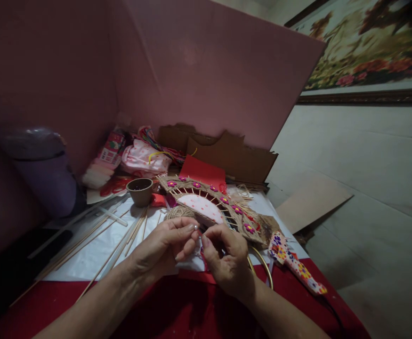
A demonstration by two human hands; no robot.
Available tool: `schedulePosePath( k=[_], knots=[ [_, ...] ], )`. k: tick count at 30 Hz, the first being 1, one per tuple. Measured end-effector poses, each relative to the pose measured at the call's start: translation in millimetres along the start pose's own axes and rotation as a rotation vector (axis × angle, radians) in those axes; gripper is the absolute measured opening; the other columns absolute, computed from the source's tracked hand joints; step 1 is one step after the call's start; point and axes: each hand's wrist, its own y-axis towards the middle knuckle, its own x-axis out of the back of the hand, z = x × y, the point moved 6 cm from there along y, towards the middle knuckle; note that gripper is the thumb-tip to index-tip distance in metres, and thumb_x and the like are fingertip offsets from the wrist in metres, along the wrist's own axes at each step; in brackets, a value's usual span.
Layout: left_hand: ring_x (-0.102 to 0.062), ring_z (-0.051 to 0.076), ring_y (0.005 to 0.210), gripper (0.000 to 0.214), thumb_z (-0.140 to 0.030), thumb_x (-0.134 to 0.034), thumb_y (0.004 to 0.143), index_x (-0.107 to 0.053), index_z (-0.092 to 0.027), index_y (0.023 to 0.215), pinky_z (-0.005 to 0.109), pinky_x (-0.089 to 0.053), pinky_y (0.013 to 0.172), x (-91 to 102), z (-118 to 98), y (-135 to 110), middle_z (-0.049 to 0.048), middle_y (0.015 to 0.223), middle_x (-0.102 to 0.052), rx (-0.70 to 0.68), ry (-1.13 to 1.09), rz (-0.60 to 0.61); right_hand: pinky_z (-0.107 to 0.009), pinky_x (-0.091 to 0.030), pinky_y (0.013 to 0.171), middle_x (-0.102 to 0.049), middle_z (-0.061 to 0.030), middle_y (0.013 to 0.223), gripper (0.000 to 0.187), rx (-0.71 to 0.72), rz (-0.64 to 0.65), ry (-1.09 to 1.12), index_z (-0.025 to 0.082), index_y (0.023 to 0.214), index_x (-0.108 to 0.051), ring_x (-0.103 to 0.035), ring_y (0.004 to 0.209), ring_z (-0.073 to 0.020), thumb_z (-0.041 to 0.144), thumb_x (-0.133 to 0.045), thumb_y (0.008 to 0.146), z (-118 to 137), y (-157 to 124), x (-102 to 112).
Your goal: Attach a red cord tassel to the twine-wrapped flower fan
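- Our bare forearms (pixel 114 287) come closest, entering on the near side of the fan-shaped piece (pixel 202 207) and slanting inward toward it.
- Under them we see a dark red cloth (pixel 173 310), spread on the near side of the fan-shaped piece.
- Beneath the fan-shaped piece and out to its left lies a white sheet (pixel 82 259).
- Behind it stands torn brown cardboard (pixel 232 157).
- Our landmark itself is a curved burlap band on thin sticks, dotted with magenta flowers, with a spotted pink half-round inside the curve.
- Just in front of it we hold our left hand (pixel 161 242), thumb and forefinger pinching a bead.
- Our right hand (pixel 229 263) is also in front of it, fingers curled in and thumb raised near the forefinger; we cannot tell whether it grips anything.
- To its right, on the near side, lies a flower-patterned, gun-shaped tool (pixel 299 268).
- Left of it stands a small pot (pixel 140 195).
- Before the piece's near edge, the bead (pixel 196 227) sits at our left fingertips, close to the right thumb but apart from it.
- We see it as tiny, pale and shiny; its exact shape is too small to tell.
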Motion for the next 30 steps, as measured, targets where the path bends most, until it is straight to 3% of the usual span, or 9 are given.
schedulePosePath(
  k=[30],
  knots=[
    [-0.038, 0.002, 0.037, 0.008, -0.019, -0.064, 0.078, -0.06, -0.011, 0.079, 0.017, -0.025, 0.044, -3.0, -1.0, -1.5, -0.0026, 0.051, -0.054, -0.024, 0.057, 0.012, -0.019, -0.033, 0.042, -0.048, 0.0045, 0.052, 0.011, -0.001, -0.021, 0.034, 0.016, 0.071, -0.054, -0.042, 0.042, -0.0063, 0.013, -0.053, 0.081, -1.8, -1.2, -1.2]
  ],
)
